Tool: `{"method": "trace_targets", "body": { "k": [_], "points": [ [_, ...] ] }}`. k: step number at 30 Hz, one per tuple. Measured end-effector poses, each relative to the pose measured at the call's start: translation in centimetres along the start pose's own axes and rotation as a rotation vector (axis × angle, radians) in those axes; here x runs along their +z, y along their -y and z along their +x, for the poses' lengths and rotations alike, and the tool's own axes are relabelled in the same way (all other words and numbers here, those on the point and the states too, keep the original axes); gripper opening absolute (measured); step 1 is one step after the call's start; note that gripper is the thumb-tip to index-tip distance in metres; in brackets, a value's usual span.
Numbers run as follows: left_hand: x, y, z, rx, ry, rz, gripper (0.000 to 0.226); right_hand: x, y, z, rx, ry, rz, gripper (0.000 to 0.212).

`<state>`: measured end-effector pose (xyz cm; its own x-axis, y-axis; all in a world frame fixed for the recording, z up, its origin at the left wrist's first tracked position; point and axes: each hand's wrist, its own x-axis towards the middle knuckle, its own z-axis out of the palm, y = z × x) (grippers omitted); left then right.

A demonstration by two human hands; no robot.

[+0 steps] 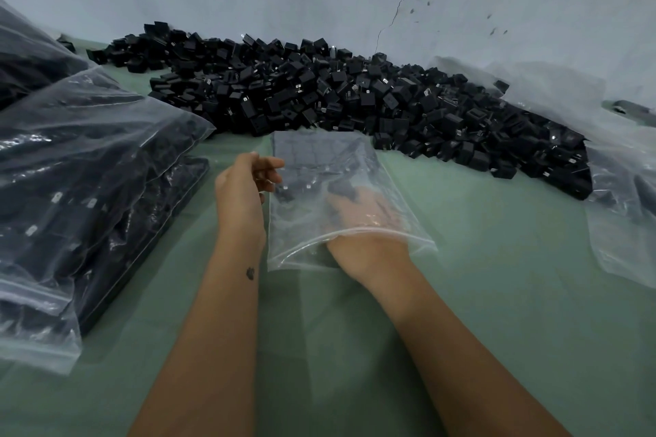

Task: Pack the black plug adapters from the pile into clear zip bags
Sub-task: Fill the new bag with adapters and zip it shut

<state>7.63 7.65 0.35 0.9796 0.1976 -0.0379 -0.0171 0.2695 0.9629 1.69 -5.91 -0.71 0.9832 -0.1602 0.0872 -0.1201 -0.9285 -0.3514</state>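
Two hands are on one bag [340, 167], which lies on the green table [497, 294] just short of the pile [355, 99] of adapters along the wall. We have our right hand [365, 213] pushed through the mouth, wrist at the zip edge, with a few adapters [305, 152] already lying at the far end. Through the film we cannot tell whether its fingers hold an adapter or lie flat. Our left hand [245, 184] is beside the bag's left edge, fingers loosely curled and touching or lightly pinching the film; which of these, we cannot say. Filled bags [88, 170] sit stacked to our left, and another clear bag [624, 188] drapes over the pile at right.

The risks, as we judge them: the mouth could drag back with the right hand on its way out, spilling adapters, since the left hand's hold looks slight. Prongs could also snag or pierce the thin film.
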Motion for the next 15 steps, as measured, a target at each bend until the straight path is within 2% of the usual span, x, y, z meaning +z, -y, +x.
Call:
{"method": "trace_targets", "body": {
  "k": [4, 10, 15],
  "points": [
    [-0.07, -0.01, 0.06, -0.01, -0.012, -0.015, 0.038, 0.39, -0.19, 0.65, -0.007, 0.081, 0.083, 0.057],
    [-0.04, 0.05, 0.09, -0.015, -0.003, -0.003, 0.036, 0.35, 0.03, 0.09, -0.003, -0.005, 0.114, 0.048],
    [-0.08, -0.19, -0.1, -0.021, -0.006, 0.006, 0.037, 0.19, 0.12, 0.59, 0.033, 0.04, 0.111, 0.059]
  ]
}}
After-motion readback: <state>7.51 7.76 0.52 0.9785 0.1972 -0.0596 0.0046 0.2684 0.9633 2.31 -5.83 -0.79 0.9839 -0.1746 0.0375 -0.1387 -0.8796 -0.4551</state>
